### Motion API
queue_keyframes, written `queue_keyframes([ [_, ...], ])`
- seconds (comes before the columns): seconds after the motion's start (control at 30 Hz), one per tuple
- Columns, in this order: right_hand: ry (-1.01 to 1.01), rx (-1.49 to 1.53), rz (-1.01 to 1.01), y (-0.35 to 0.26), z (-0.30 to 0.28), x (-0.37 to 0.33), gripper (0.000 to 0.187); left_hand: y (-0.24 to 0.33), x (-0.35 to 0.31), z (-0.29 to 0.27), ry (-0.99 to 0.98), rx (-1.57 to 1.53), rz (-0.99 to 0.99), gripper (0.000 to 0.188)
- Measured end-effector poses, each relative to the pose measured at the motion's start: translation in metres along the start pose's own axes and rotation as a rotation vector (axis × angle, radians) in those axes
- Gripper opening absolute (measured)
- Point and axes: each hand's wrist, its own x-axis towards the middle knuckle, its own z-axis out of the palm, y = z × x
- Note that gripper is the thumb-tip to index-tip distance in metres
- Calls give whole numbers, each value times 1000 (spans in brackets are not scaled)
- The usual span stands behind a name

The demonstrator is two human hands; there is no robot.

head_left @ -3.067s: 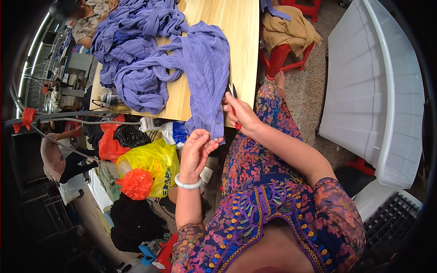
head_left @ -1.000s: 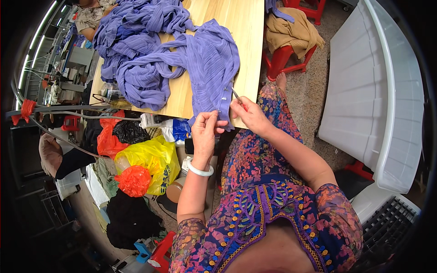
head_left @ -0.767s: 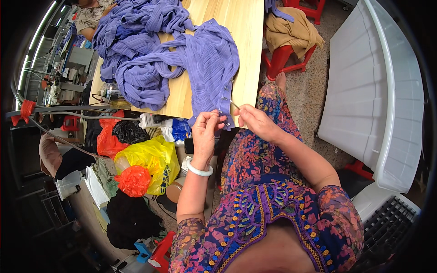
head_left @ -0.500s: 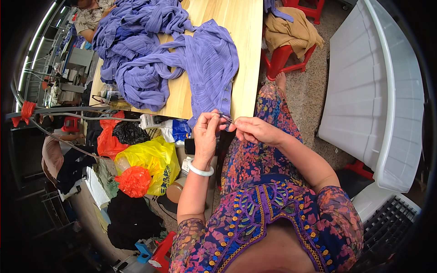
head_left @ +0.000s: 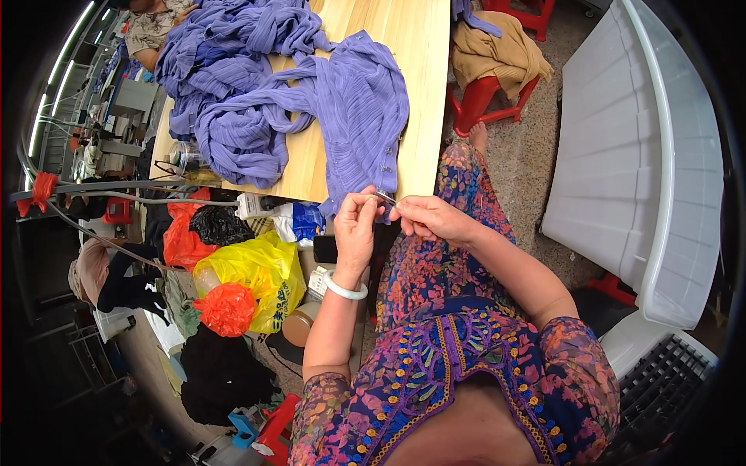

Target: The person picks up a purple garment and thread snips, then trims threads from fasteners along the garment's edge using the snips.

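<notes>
Hands (head_left: 356, 227) at crinkled purple cloth (head_left: 361, 116)

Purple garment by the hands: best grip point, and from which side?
Probably pinch the right edge of the purple garment, coming from the right: it lies spread beside bare tabletop, while its left side meets the bunched purple heap. The left hand pinches its lower end.

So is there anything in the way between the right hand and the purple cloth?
Nothing visible blocks it. The right hand is at the lower end of the purple cloth, with a thin metal tool at its fingertips reaching the edge. The left hand pinches that edge from the left.
</notes>
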Motion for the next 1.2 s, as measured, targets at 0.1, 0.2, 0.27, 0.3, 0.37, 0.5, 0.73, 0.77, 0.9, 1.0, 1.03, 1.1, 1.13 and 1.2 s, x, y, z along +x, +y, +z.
queue_keyframes([
  [0.1, 18, -6, -6, 3, -2, 4, 25, -4, 0, -1, -8, 68, 24, 10],
  [0.2, 0, -15, -9, 3, -4, 6, 27, -6, 1, -4, -34, 88, 14, 9],
  [0.27, 8, 1, 0, 2, -3, 6, 27, -9, 1, -5, -37, 91, 20, 9],
  [0.3, 16, 18, 8, 1, -3, 6, 26, -10, 1, -5, -40, 94, 28, 9],
  [0.37, 11, 36, 8, 1, -3, 7, 26, -9, 2, -6, -50, 94, 15, 9],
  [0.5, 28, 54, -6, 2, -8, 10, 24, 1, 9, -9, -56, -240, -228, 7],
  [0.73, 184, -202, -88, 6, -14, 6, 24, -4, 26, -43, 50, -337, -333, 9],
  [0.77, 184, -201, -85, 6, -15, 5, 24, -4, 26, -45, 61, -337, -324, 9],
  [0.9, 226, -138, -84, 7, -23, 2, 25, -7, 23, -55, 143, -266, -272, 10],
  [1.0, 279, -72, -113, 9, -31, 1, 25, -10, 22, -62, 234, -221, -205, 9],
  [1.03, 279, -71, -113, 9, -33, 0, 25, -11, 23, -64, 283, -178, -158, 8],
  [1.1, 383, -18, -183, 9, -37, 0, 24, -14, 25, -65, 294, -119, -131, 13],
  [1.13, 425, 1, -201, 8, -39, 0, 25, -16, 27, -62, 365, 59, 13, 18],
  [1.2, 450, -6, -220, 6, -39, 0, 25, -17, 25, -51, 435, 237, 160, 23],
])
